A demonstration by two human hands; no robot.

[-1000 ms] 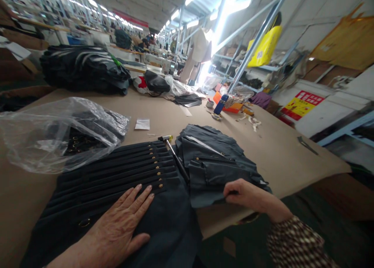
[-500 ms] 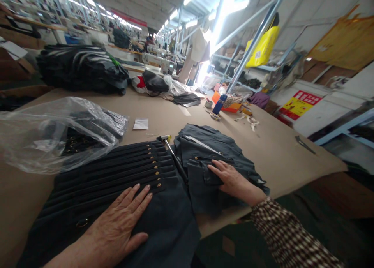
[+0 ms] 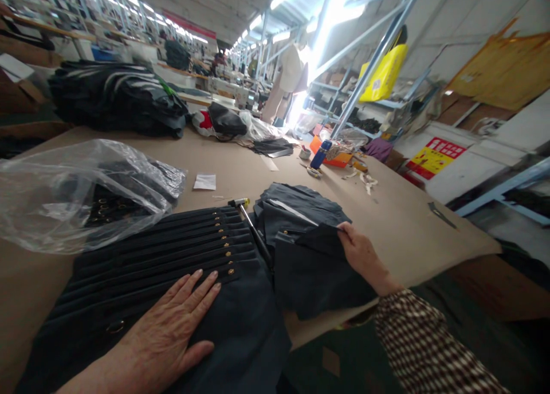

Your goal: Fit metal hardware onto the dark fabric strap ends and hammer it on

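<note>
My left hand [image 3: 172, 325] lies flat, fingers stretched out, on a stack of dark fabric pieces [image 3: 244, 325]. Overlapping black straps with gold studs [image 3: 226, 245] run across this stack, and a metal ring shows beside my wrist. To the right, my right hand [image 3: 363, 253] pinches the edge of a dark fabric panel [image 3: 322, 274] and holds it up off a second pile [image 3: 301, 196]. A white strip and one gold stud show on that pile. Between the two stacks lies a hammer [image 3: 253, 228] with a yellow-tipped head and black grip.
A clear plastic bag [image 3: 51, 199] covers black pieces at the left. Farther back are a dark fabric heap [image 3: 116, 96], a white paper [image 3: 205, 181], a blue bottle [image 3: 321, 154] and an orange box [image 3: 339, 156]. Scissors [image 3: 442, 215] lie near the table's [image 3: 408, 228] right edge.
My right hand has gone from resting on the right pile to gripping a panel's edge and lifting it, with the panel turned over. My left hand stays flat on its stack.
</note>
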